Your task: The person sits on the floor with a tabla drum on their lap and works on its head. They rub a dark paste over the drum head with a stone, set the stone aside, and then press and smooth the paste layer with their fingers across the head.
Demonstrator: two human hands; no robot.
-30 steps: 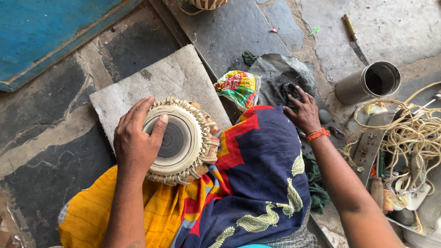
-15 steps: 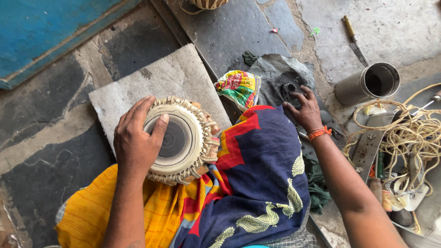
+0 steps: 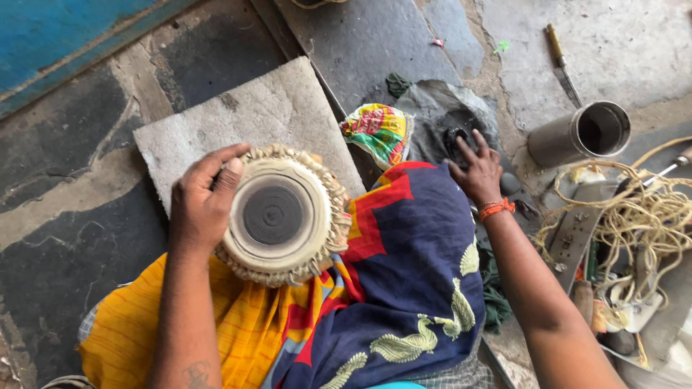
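Observation:
A small drum (image 3: 282, 214) with a pale skin head, a dark round centre patch and braided lacing on its rim rests on my lap, over yellow and blue patterned cloth (image 3: 404, 288). My left hand (image 3: 204, 204) grips the drum's left rim, thumb over the edge. My right hand (image 3: 477, 170), with an orange band at the wrist, reaches out to the right with fingers spread over a lump of black paste (image 3: 455, 138) on a dark plastic sheet (image 3: 432, 115). I cannot tell whether the fingers hold any of it.
A grey stone slab (image 3: 245, 119) lies beyond the drum. A bright crumpled cloth (image 3: 378, 130) sits beside the sheet. A metal cylinder (image 3: 580, 133), a knife (image 3: 562, 65), tangled cord (image 3: 641, 216) and tools lie at right. A blue board (image 3: 65, 36) is at upper left.
My left hand has shifted from covering the drum head to gripping its left rim, baring the dark centre. My right hand has stayed at the black paste, fingers slightly moved.

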